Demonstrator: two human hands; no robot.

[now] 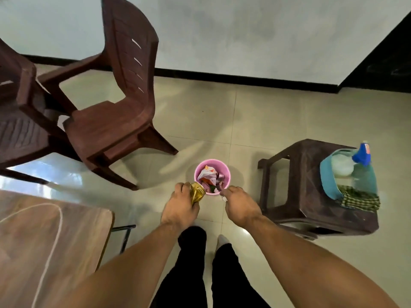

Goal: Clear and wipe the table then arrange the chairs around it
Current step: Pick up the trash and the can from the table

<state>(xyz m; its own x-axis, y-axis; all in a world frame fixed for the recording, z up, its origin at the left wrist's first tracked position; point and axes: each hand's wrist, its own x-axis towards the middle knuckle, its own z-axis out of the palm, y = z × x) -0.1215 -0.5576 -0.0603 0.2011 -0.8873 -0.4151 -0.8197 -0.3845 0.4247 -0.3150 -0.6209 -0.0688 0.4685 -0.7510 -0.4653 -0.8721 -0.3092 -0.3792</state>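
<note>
Seen from above, looking down past two bare forearms and dark trouser legs to a pale tiled floor. Landmark: a small pink bin (211, 177) on the floor, already holding crumpled wrappers.

Left hand (180, 208) just short of the bin's near-left rim, fingers (179, 188) clenched round a crumpled gold wrapper (197, 193). Wrapper touching or overlapping the rim's edge, its long axis running from the palm up toward the bin's mouth. Right hand (241, 204) at the near-right rim, fingers curled in, pinching a small white scrap (223, 198); too small to say what it is. Both hands about equally near the bin, one on each side, the opening lying straight ahead of the fingertips and slightly below.

Left of the bin and nearer the viewer, a corner of the wooden bench (44, 236), with a thin white cord (53, 241) looping over it. Beyond the bin to the left, brown plastic chairs (115, 121) pushed together, one tipped against another. Right of the bin, a dark plastic stool (311, 185) carrying a teal basket (329, 181), a spray bottle with a blue trigger (362, 170) and a checked cloth (360, 200).

Likely step: dropping litter into the bin, clearing still under way; wiping and chair arranging apparently not yet started.
</note>
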